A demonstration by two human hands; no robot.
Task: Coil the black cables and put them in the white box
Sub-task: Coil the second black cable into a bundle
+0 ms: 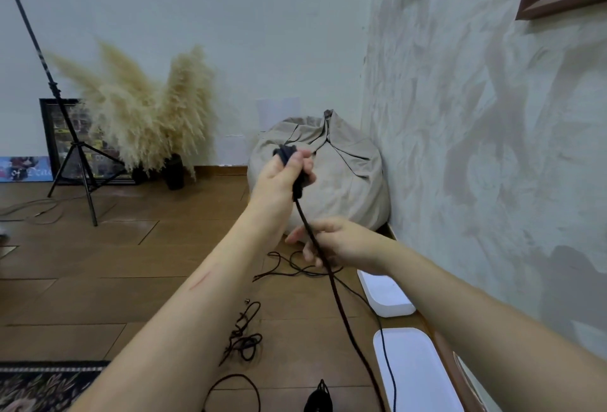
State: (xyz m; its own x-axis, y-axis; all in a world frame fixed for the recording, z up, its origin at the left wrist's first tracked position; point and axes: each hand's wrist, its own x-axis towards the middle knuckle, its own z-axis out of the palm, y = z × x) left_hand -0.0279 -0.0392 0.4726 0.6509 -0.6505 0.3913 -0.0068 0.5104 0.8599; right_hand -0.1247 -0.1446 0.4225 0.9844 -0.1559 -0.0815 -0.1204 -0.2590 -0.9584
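Down at the near edge, a patterned rug (42, 385) covers the left corner of the wooden floor (98, 263), and a small black object (320, 395) sits beside a loose cable loop (231, 392). To the right, against the wall, lies a white box (423, 378) with a thin dark cord (387, 362) trailing over it. A second white piece (384, 293) lies just beyond; whether it is a lid or a tray I cannot tell. Between the forearms, a tangled cable (243, 336) rests on the floor, with more slack cable (292, 263) farther on. Above this, the right hand (341, 244) curls its fingers round the black cable (331, 283), which runs taut and slanting up to the left hand (279, 175). That hand clenches the coiled end of the same cable, the bundle (287, 153) showing above the fingers. Behind the hands slumps a beige beanbag (348, 175) in the corner. Farther left stand pampas grass (147, 116) in a dark vase (174, 171), a black tripod stand (65, 135), and a framed picture (52, 135) leaning on the wall.
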